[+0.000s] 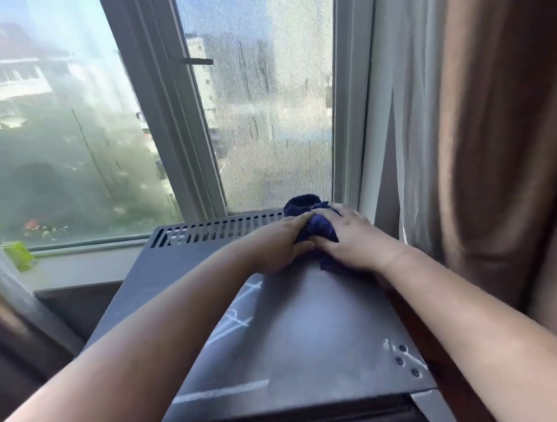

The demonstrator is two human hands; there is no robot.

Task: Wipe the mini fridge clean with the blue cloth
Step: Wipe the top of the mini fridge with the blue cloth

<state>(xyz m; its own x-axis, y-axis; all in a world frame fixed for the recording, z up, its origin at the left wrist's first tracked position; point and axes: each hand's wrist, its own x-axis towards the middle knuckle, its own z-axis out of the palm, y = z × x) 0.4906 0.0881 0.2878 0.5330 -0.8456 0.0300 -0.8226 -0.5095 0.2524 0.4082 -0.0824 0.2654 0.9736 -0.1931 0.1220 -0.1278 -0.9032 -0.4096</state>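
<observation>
Blue cloth [317, 223] bunched between both hands' fingers, on the mini fridge [307, 336] top. Left hand [276, 244] curls round it; right hand [350, 236] clamps it, thumb under. Vent slots [221, 229] left of left fingertips, curtain [489, 140] beyond the right fingers.

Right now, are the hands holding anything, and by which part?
Both hold the bunched blue cloth: the left hand grips its left side and the right hand its right side, on top of the mini fridge.
</observation>
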